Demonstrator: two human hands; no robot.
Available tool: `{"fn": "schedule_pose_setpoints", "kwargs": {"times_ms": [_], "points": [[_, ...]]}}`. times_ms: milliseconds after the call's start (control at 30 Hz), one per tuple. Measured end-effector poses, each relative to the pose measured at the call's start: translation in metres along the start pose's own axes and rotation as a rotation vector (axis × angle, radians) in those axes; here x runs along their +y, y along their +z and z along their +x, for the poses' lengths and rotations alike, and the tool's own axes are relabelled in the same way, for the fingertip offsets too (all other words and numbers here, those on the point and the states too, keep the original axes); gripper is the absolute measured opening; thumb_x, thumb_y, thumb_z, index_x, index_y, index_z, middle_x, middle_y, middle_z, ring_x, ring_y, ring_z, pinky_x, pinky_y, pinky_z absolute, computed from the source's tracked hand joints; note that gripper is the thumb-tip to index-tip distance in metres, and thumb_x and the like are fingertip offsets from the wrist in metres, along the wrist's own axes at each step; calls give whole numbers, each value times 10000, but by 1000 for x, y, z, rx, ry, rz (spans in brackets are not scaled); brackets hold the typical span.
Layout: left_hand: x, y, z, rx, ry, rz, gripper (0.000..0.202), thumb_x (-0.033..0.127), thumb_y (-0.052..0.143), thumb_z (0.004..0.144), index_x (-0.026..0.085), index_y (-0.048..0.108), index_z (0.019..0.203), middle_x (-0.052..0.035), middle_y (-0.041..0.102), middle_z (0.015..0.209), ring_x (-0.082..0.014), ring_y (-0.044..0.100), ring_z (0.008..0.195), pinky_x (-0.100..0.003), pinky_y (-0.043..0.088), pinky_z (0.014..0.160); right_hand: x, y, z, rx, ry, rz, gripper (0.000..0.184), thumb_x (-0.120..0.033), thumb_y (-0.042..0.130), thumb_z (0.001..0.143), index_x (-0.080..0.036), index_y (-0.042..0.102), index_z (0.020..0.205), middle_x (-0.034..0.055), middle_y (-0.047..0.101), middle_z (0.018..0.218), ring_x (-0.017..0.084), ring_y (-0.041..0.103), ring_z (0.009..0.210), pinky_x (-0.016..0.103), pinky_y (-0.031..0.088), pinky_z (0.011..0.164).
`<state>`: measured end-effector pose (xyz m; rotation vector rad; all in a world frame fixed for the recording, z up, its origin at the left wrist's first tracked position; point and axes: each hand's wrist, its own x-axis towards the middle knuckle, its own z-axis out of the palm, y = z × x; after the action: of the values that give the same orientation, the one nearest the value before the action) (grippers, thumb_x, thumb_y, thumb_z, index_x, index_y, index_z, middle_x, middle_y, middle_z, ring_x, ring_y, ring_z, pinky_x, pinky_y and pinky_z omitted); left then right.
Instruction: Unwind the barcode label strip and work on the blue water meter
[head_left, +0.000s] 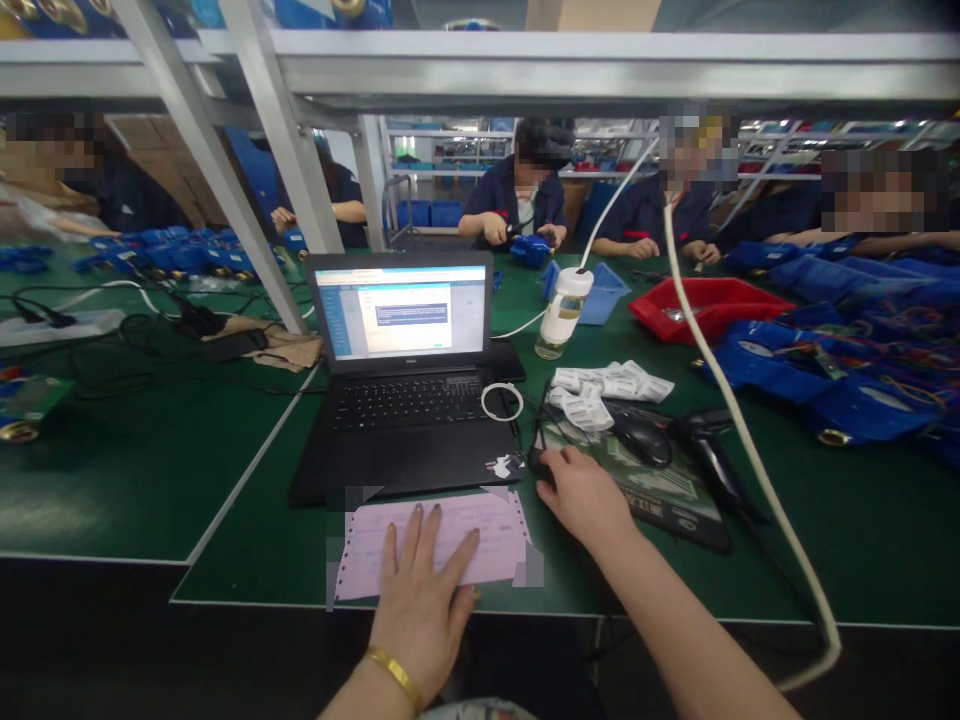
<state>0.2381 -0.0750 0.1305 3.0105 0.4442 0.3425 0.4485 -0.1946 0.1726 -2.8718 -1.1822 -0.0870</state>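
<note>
My left hand [424, 590] lies flat with spread fingers on a pink sheet [491, 545] with punched side edges, in front of the laptop. The sheet bears faint lines of writing. My right hand [589, 495] is curled at the left part of a dark printed mouse pad [675, 505]. Its fingers rest on a small black computer mouse [538, 463], mostly covered by the hand. The black laptop [405, 400] stands open, a page with a dark message box on its screen. Another black mouse-shaped device [643, 437] lies farther right on the pad.
White labels [600, 390] lie behind the pad, beside a black handheld scanner-like tool [716, 460]. Behind stand a bottle [562, 315] and a red tray [701, 308]. A white cable [720, 370] hangs at right. Blue housings [787, 365] lie there. Co-workers sit opposite, beyond metal posts [277, 150].
</note>
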Motion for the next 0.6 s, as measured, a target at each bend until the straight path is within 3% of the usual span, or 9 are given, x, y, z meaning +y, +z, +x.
{"fn": "schedule_pose_setpoints", "kwargs": {"times_ms": [100,300,400,600], "points": [[5,0,6,-62,-23,-16,573,234,459,834,422,317,1357,-115,342,1444,-366,247,1333,-643,290,1027,-6,-9,11,-80,-34,-134,212,-114,458,828,-127,593,991,120,584,907,275,609,842,345,485,678],[19,-6,26,-236,-30,-133,487,315,460,846,366,408,1328,-93,265,1482,-335,168,1367,-615,179,1089,-9,-10,18,-89,-90,-180,273,-28,356,832,-88,605,928,153,603,900,270,632,801,335,496,638],[25,-8,32,-239,-29,-158,501,301,473,841,373,399,1331,-110,270,1479,-341,176,1365,-612,178,1088,-5,-4,14,-68,-123,-186,243,-47,379,839,-87,603,926,160,601,924,262,617,839,326,490,677],[35,-5,40,-163,-34,-147,524,277,518,812,378,421,1317,-133,420,1388,-374,304,1312,-618,241,1057,10,2,12,-4,-161,-176,228,-87,385,853,-103,600,925,140,596,919,260,598,826,348,477,680]]}}
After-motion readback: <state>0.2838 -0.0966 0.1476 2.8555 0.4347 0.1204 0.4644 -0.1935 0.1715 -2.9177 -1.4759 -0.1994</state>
